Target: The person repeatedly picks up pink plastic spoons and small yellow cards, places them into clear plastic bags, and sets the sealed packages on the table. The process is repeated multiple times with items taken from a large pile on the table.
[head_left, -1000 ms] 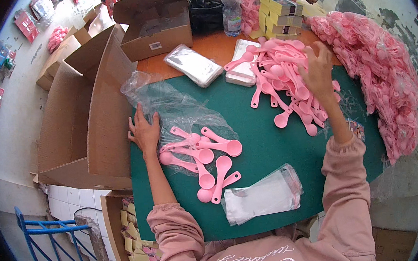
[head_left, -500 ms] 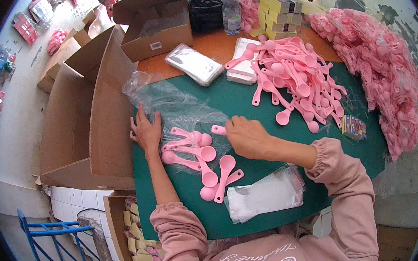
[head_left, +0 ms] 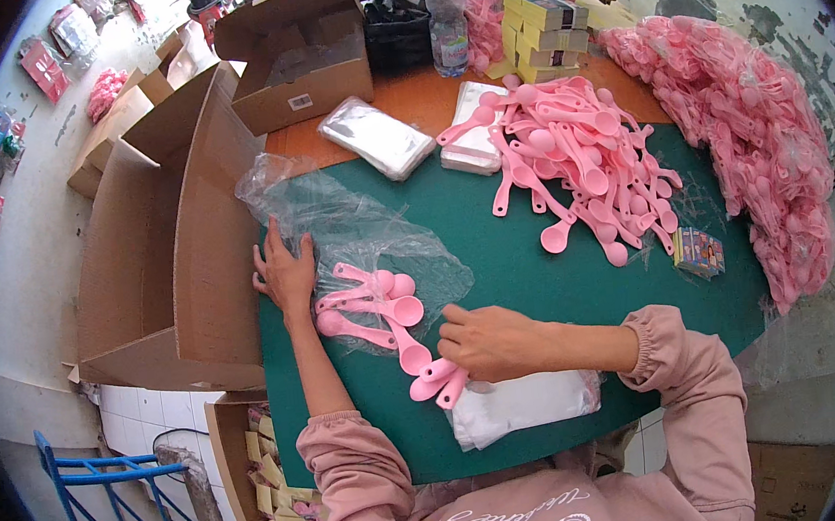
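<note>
My left hand (head_left: 288, 271) lies flat on a clear plastic bag (head_left: 353, 221) spread on the green mat (head_left: 541, 289), fingers apart. Just right of that hand a few pink plastic measuring spoons (head_left: 371, 300) lie on the bag. My right hand (head_left: 486, 342) is closed around a small bunch of pink spoons (head_left: 436, 379), whose ends stick out at its lower left. A stack of flat clear bags (head_left: 527, 403) lies under and behind that hand at the mat's near edge.
A big heap of loose pink spoons (head_left: 579, 160) covers the mat's far right. Bagged pink spoons (head_left: 748, 138) pile up along the right. Open cardboard boxes (head_left: 164, 235) stand left, another box (head_left: 302, 56) and a water bottle (head_left: 448, 18) at the back.
My right hand came back from the far heap of spoons to the near middle of the mat and closed on a bunch of spoons there. My left hand stayed on the bag.
</note>
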A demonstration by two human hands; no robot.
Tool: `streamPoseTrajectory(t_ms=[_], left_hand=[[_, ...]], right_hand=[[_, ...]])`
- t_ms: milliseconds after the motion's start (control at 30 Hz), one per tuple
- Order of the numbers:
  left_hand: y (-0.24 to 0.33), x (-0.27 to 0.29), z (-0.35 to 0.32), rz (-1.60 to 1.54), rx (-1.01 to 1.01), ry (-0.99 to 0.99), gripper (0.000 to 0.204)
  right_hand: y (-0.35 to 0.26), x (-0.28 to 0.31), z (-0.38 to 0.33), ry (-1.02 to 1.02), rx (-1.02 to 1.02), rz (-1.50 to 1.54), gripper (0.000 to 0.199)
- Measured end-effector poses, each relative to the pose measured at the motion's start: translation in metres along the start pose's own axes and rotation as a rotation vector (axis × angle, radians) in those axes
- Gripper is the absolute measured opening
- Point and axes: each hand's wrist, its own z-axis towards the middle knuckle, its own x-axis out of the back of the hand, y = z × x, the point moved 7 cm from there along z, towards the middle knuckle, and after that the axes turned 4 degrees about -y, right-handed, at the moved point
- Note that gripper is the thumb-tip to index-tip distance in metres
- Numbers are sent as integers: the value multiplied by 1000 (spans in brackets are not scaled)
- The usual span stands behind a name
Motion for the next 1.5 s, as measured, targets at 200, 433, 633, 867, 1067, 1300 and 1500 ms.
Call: streamPoseTrajectory(t_ms=[200, 433, 633, 867, 1067, 1300, 1500], left_hand=[[-3, -2, 1, 15, -22, 35, 65], [5, -2, 1, -18, -20, 10, 64], [-7, 2, -1, 20, 3, 28, 64], [0, 0, 0, 3, -20, 28, 64], [-1, -2, 0, 3, -11, 23, 64], [-2, -1, 0, -23, -10, 19, 64], [-2, -2, 1, -12, -9, 8, 65]], right_hand=[[70, 80, -35, 236, -227, -54, 20], [206, 170, -121, 404, -813, -581, 25], [112, 108, -32, 289, -441, 34, 25], [33, 3, 69, 165, -12, 41, 57], [43, 1, 79, 83, 14, 73, 62], [54, 4, 65, -118, -35, 94, 60], [43, -5, 62, 5, -207, 41, 54]])
